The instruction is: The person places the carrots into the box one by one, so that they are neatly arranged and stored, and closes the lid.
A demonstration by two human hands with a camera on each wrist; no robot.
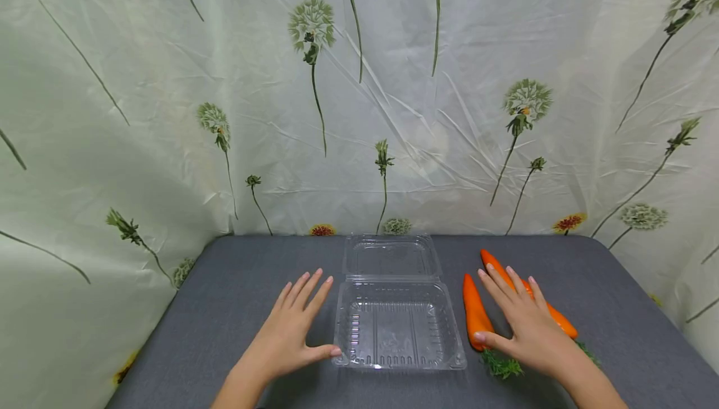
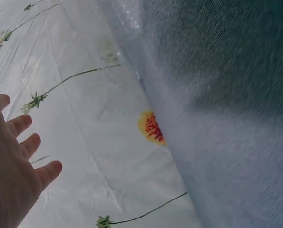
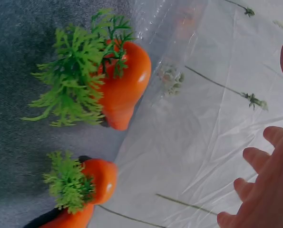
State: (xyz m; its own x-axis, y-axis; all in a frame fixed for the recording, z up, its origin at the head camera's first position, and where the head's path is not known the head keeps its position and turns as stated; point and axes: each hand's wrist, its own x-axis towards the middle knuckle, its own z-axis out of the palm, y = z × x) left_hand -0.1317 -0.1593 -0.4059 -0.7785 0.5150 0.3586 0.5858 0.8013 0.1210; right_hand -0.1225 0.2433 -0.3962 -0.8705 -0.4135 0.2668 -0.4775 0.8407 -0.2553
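Observation:
A transparent plastic clamshell box [image 1: 396, 334] lies on the table with its hinged lid [image 1: 391, 258] folded back. Left of it is my left hand [image 1: 289, 334], fingers spread and holding nothing, the thumb tip right at the box's near left corner. On the box's other side, an orange carrot [image 1: 475, 310] with green leafy tops [image 1: 502, 364] lies lengthwise. My right hand [image 1: 530, 328], also spread and gripping nothing, overlaps more orange carrot [image 1: 562, 321] in the head view and hides part of it. The right wrist view shows a carrot [image 3: 127, 83] and its leaves [image 3: 70, 76] closely.
The table [image 1: 236, 303] has a dark grey cloth surface. Behind it and along the left hangs a pale curtain [image 1: 269, 109] printed with dandelions, meeting the table's back edge just beyond the lid.

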